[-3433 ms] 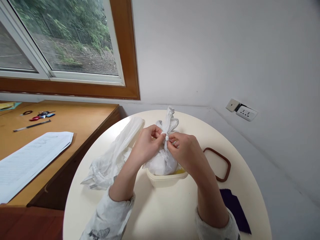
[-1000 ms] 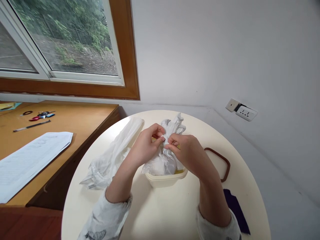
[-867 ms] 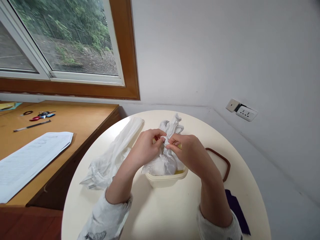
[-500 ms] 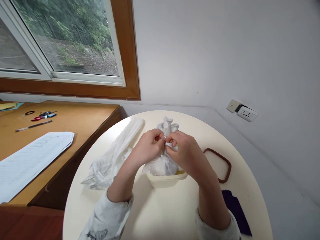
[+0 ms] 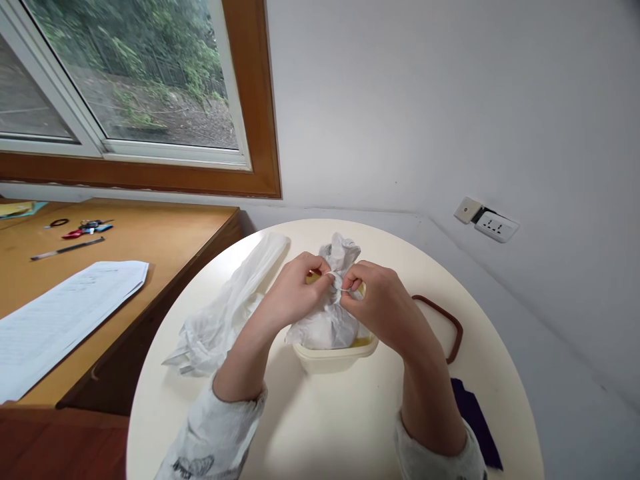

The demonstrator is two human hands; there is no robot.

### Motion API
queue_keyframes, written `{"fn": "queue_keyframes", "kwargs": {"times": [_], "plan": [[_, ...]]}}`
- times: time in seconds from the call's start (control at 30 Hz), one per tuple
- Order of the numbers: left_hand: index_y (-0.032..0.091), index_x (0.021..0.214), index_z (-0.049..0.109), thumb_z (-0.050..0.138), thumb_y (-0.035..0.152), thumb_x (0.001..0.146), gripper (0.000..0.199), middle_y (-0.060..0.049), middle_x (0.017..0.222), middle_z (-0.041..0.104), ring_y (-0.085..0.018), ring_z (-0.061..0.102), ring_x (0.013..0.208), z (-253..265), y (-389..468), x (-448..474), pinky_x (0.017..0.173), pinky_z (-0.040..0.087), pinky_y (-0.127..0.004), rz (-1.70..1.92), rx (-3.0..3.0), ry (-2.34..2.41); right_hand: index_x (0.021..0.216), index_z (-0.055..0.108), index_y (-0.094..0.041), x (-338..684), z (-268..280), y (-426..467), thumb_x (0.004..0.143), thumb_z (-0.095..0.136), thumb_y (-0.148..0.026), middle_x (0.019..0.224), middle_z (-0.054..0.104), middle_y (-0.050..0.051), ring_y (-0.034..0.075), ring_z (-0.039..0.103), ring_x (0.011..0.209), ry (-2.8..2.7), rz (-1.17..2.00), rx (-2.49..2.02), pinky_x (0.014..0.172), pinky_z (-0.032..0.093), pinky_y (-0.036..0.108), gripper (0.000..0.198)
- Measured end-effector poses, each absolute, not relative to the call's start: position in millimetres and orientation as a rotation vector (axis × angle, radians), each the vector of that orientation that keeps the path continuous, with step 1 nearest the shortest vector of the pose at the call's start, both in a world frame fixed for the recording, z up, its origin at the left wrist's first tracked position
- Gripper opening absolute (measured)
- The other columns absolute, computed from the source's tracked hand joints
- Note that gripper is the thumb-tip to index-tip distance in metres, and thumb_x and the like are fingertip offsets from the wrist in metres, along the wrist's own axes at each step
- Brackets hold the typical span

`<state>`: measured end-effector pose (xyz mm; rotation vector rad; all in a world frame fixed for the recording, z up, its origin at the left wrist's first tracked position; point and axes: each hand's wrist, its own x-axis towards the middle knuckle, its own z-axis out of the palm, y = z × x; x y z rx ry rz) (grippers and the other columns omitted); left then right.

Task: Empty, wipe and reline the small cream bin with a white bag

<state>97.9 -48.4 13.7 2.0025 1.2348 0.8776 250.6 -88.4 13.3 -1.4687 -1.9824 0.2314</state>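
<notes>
A white plastic bag [image 5: 327, 327], gathered at its neck, sits in a cream tub [image 5: 327, 361] in the middle of the round table. At the neck, my left hand [image 5: 299, 288] pinches a thin white strand from the left. From the other side my right hand [image 5: 381, 298] pinches a thin white end between thumb and forefinger. Whether these strands are twisted bag handles or a separate tie, I cannot tell. The bag's loose top [image 5: 341, 250] puffs up beyond my fingers. Something yellow shows inside the tub under the bag.
Left on the white table [image 5: 320, 427] lies another crumpled plastic bag [image 5: 220, 313]. To the right are a brown rectangular ring [image 5: 457, 333] and a dark purple cloth [image 5: 475, 420]. A wooden desk [image 5: 175, 233] holds papers [image 5: 75, 313], keys [image 5: 90, 227] and a pen [image 5: 67, 249].
My right hand has moved a little to the right, away from my left hand, which stays nearly in place. The gap between them has widened and the bag's neck shows more.
</notes>
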Motion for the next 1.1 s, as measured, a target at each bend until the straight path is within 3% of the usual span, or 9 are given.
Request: {"fn": "queue_keyframes", "kwargs": {"times": [0.17,0.33,0.6,0.8,1.0,1.1], "plan": [[0.018,0.066,0.051,0.044,0.026,0.077,0.015,0.001,0.063,0.055,-0.014,0.050,0.061,11.8,-48.2,98.8,0.055,0.037,-0.025,0.888,1.941,1.263,0.080,0.052,-0.019,245.8,12.2,-86.6,0.070,0.053,-0.010,0.076,0.058,-0.001,0.013,0.051,0.068,-1.992,0.207,-1.437,0.061,0.037,0.025,0.014],[0.018,0.069,0.051,0.044,0.027,0.079,0.015,0.001,0.063,0.054,-0.013,0.048,0.058,14.2,-50.3,98.3,0.052,0.035,-0.023,0.834,1.970,1.239,0.070,0.051,-0.019,247.2,11.1,-85.0,0.070,0.054,-0.009,0.067,0.055,-0.002,0.012,0.048,0.063,-1.995,0.209,-1.478,0.059,0.036,0.024,0.010],[0.020,0.076,0.058,0.044,0.030,0.082,0.018,-0.003,0.081,0.060,-0.017,0.053,0.073,12.8,-47.5,91.5,0.065,0.040,-0.028,0.834,2.134,1.258,0.065,0.054,-0.019,256.4,15.4,-87.5,0.072,0.055,-0.008,0.065,0.059,-0.002,0.012,0.051,0.062,-2.011,0.332,-1.429,0.058,0.035,0.023,0.013],[0.019,0.073,0.053,0.045,0.029,0.080,0.015,0.001,0.064,0.053,-0.013,0.047,0.058,16.4,-48.7,90.4,0.052,0.036,-0.024,0.743,2.005,1.172,0.066,0.054,-0.020,262.4,14.2,-84.2,0.073,0.055,-0.013,0.060,0.056,-0.004,0.011,0.049,0.057,-1.940,0.426,-1.452,0.058,0.037,0.023,0.010],[0.020,0.071,0.049,0.048,0.023,0.073,0.004,0.002,0.067,0.055,-0.013,0.051,0.062,13.5,-49.3,96.7,0.050,0.036,-0.022,0.823,1.956,1.262,0.076,0.051,-0.019,251.7,11.8,-84.0,0.070,0.055,-0.010,0.077,0.058,-0.001,0.013,0.050,0.070,-1.999,0.234,-1.403,0.063,0.036,0.024,0.012],[0.020,0.073,0.048,0.046,0.022,0.075,0.004,0.001,0.067,0.057,-0.013,0.051,0.061,11.0,-50.2,98.5,0.050,0.035,-0.023,0.824,1.963,1.257,0.073,0.048,-0.020,244.8,10.5,-83.8,0.068,0.056,-0.011,0.073,0.055,-0.002,0.012,0.046,0.065,-2.003,0.184,-1.452,0.059,0.033,0.024,0.013]]}}
